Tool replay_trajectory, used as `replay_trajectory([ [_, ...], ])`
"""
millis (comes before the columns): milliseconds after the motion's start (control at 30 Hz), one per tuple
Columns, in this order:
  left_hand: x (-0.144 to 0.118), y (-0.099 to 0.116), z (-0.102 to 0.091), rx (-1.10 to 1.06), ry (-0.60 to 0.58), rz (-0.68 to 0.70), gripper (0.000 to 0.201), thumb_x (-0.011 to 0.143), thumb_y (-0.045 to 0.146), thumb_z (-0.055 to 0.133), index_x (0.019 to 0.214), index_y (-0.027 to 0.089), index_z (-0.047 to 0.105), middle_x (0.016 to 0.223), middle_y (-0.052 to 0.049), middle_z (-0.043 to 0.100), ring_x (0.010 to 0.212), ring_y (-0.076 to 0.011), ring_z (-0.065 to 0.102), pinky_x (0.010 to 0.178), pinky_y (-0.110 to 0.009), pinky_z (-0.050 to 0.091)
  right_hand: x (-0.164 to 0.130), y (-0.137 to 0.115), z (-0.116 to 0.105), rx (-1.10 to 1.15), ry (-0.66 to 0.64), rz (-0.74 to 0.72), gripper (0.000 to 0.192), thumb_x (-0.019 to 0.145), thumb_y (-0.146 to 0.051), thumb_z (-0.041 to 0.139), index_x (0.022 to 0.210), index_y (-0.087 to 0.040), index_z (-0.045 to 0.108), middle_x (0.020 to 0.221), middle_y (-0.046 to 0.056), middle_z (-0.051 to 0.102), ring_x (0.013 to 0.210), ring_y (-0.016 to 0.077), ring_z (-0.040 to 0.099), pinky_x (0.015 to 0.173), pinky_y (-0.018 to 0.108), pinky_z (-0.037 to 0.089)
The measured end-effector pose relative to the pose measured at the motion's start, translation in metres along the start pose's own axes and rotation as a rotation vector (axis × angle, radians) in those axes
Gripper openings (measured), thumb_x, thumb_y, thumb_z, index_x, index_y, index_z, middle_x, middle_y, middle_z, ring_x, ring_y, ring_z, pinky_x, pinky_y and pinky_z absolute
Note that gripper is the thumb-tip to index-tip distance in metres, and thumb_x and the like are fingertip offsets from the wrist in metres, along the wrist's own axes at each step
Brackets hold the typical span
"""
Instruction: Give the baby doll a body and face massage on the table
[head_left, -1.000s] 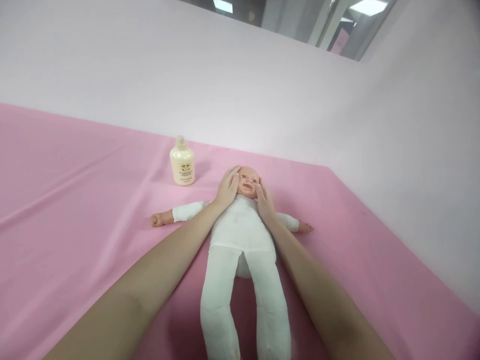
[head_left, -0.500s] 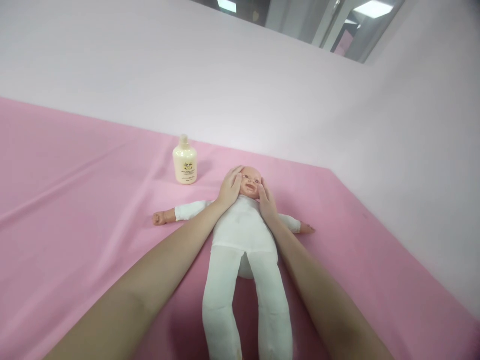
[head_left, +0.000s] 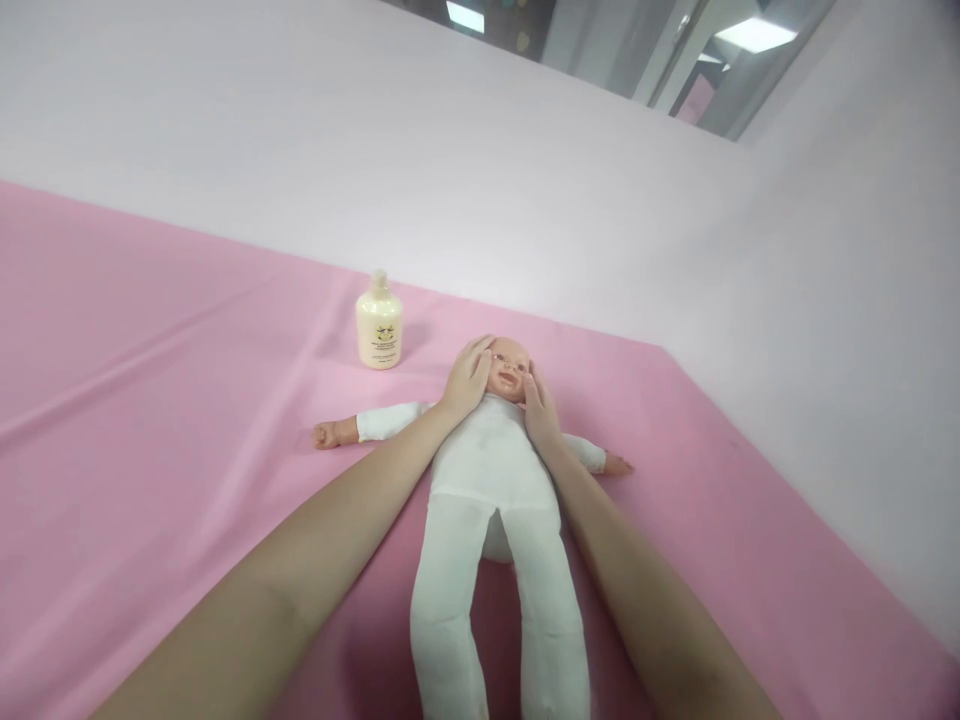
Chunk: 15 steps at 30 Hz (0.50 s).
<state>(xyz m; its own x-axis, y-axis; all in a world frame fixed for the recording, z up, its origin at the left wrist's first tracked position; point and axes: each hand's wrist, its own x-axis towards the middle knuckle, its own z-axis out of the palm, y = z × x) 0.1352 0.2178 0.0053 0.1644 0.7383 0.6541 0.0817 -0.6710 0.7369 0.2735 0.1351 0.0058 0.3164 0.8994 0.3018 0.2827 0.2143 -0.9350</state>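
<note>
A baby doll (head_left: pixel 491 455) with a soft white cloth body lies on its back, legs toward me and arms spread out sideways. My left hand (head_left: pixel 468 378) rests along the side of its head (head_left: pixel 508 368), with the fingers stretched out and reaching up past the cheek. On the opposite cheek lies my right hand (head_left: pixel 540 408), its fingers extended and partly hidden behind the doll's face. Both palms touch the head from either side, without fingers wrapped round it.
A cream-coloured bottle (head_left: pixel 379 328) with a dark printed label stands left of the doll's head. Pink cloth (head_left: pixel 225 380) with a few creases covers the table. Behind and to the right rises a white wall (head_left: pixel 300 130) with a window (head_left: pixel 600 50) at the top.
My fingers have shifted slightly on the doll's cheeks, still touching both sides of its head. The whole view has moved a little, so doll and bottle appear slightly further right.
</note>
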Motion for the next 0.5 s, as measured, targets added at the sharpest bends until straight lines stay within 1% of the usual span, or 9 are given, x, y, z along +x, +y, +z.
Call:
replay_trajectory([
  [167, -0.0002, 0.0019, -0.0005, -0.011, -0.004, 0.007, 0.047, 0.1, 0.043, 0.026, 0.13, 0.018, 0.053, 0.138, -0.009, 0.053, 0.132, -0.0177, 0.047, 0.118, -0.039, 0.033, -0.0006, -0.0023, -0.0004, -0.015, -0.005, -0.012, 0.068, 0.09, -0.063, 0.039, 0.147, -0.027, 0.035, 0.151, 0.0, 0.042, 0.143, 0.0221, 0.034, 0.119, 0.045, 0.03],
  [300, 0.0, 0.0029, -0.0001, -0.011, 0.0, 0.002, 0.047, 0.1, 0.043, 0.026, 0.13, 0.019, 0.053, 0.138, -0.009, 0.054, 0.132, -0.0186, 0.046, 0.118, -0.041, 0.033, -0.001, -0.0059, -0.0004, -0.02, -0.015, 0.0, 0.068, 0.089, -0.064, 0.038, 0.147, -0.028, 0.035, 0.149, -0.001, 0.045, 0.144, 0.0228, 0.031, 0.119, 0.047, 0.028],
  [500, 0.0004, 0.0044, 0.0002, -0.019, -0.001, -0.008, 0.047, 0.099, 0.043, 0.027, 0.13, 0.019, 0.054, 0.138, -0.009, 0.054, 0.132, -0.0189, 0.047, 0.118, -0.041, 0.033, -0.001, -0.0054, -0.0021, -0.041, -0.025, -0.016, 0.069, 0.089, -0.065, 0.038, 0.147, -0.029, 0.034, 0.151, -0.002, 0.042, 0.145, 0.0226, 0.03, 0.119, 0.045, 0.029],
])
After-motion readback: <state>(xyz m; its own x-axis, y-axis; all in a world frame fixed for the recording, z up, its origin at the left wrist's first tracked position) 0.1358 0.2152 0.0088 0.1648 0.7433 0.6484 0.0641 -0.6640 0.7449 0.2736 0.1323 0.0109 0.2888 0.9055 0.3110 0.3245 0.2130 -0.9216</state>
